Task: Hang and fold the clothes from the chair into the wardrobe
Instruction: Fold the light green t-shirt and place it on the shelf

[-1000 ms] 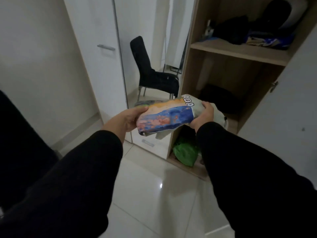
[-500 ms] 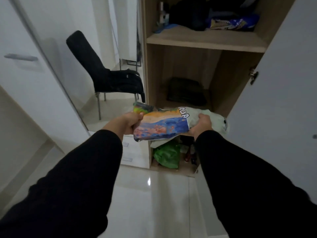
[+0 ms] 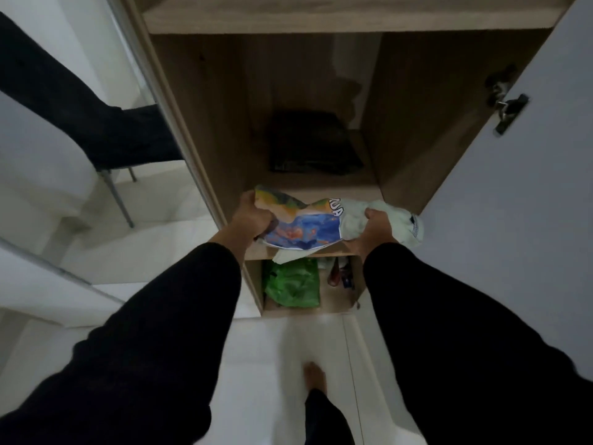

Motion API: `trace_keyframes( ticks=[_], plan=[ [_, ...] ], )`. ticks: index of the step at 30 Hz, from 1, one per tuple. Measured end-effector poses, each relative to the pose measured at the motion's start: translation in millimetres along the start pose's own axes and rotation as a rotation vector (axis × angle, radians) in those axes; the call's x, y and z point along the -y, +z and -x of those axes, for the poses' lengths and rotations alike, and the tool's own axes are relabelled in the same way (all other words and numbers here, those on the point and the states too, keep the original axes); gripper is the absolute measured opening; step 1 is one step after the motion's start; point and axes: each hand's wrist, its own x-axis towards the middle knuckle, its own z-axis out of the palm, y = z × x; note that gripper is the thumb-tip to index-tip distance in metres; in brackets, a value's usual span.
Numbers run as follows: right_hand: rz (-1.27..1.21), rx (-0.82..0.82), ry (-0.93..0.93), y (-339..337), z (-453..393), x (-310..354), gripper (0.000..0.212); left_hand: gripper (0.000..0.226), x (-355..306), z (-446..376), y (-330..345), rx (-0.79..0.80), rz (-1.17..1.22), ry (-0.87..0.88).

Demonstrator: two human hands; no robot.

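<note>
Cloth like this folded shirt feels light, soft and floppy to me. My left hand has its grip closed on one end, and my right hand has its grip closed on the other end. The shirt hangs between my two grips, just over the front of the wardrobe shelf. Holding both ends should keep it folded. A dark folded pile sits farther back.

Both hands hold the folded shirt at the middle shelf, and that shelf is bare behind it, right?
Not bare. The head view shows a dark folded garment already at the back of that shelf. The left hand and right hand do hold the folded shirt at its front.
</note>
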Motion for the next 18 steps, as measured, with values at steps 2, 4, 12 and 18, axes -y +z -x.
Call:
trace_keyframes(
  ticks=[2, 4, 12, 18],
  plan=[
    [0.12, -0.01, 0.003, -15, -69, -6, 0.043, 0.079, -10, -22, 15, -0.039, -0.017, 0.013],
    [0.113, -0.056, -0.049, -3, -87, 5, 0.036, 0.079, -22, -45, 29, -0.085, -0.023, 0.064],
    [0.65, -0.176, -0.069, 29, -122, 28, 0.053, 0.066, -6, -136, 63, -0.142, -0.188, 0.138],
    [1.098, -0.376, -0.109, 1, -153, -3, 0.065, 0.034, 40, -152, 80, -0.002, -0.714, -0.02]
  ],
)
